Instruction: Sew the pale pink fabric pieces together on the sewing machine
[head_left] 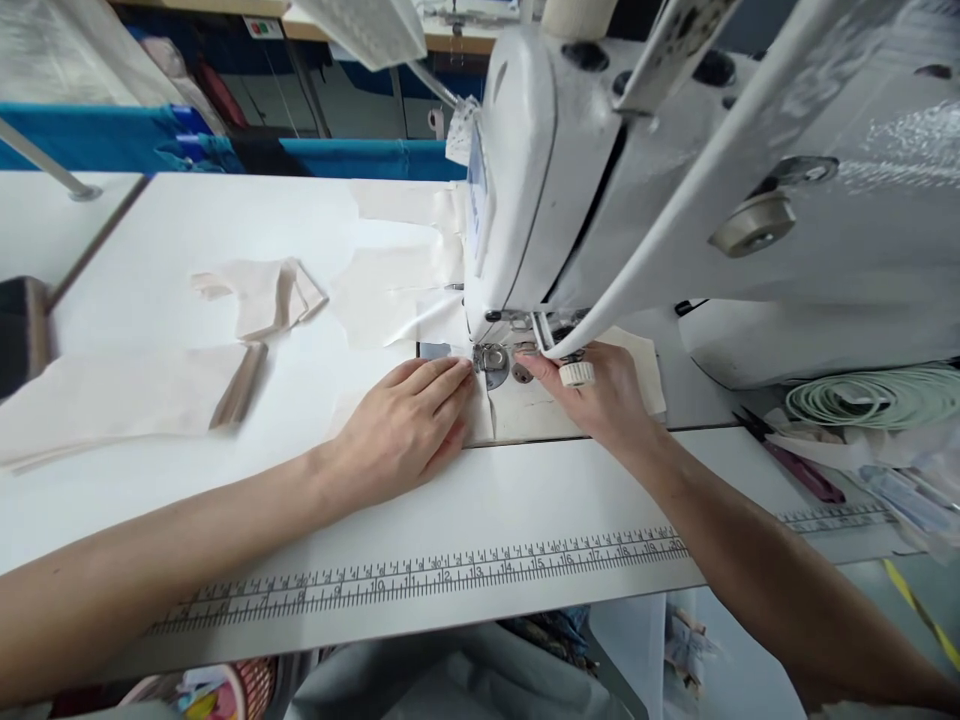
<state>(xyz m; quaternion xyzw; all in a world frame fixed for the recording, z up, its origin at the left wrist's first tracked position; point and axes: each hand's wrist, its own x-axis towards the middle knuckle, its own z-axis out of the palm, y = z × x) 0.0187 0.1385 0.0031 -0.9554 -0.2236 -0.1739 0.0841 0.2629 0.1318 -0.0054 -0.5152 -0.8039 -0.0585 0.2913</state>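
Note:
My left hand [409, 420] lies on pale cream fabric [480, 410] just left of the presser foot [491, 358], its fingers stretched flat and close together. To the right of the needle area is my right hand [604, 390], with one digit reaching toward the presser foot. A white tube and a small ribbed knob [577, 374] cover part of this hand, so its other fingers are hidden. The white sewing machine [540, 190] looms over both hands. More pale cloth [390, 290] spreads on the table behind my left hand.
Folded cream pieces [259, 295] and a longer stack [127, 395] lie at left. A printed ruler [450, 575] runs along the table's front edge. Purple-handled scissors [802, 470] and a coil of pale green cord [877, 395] are at right. A basket [251, 685] stands below.

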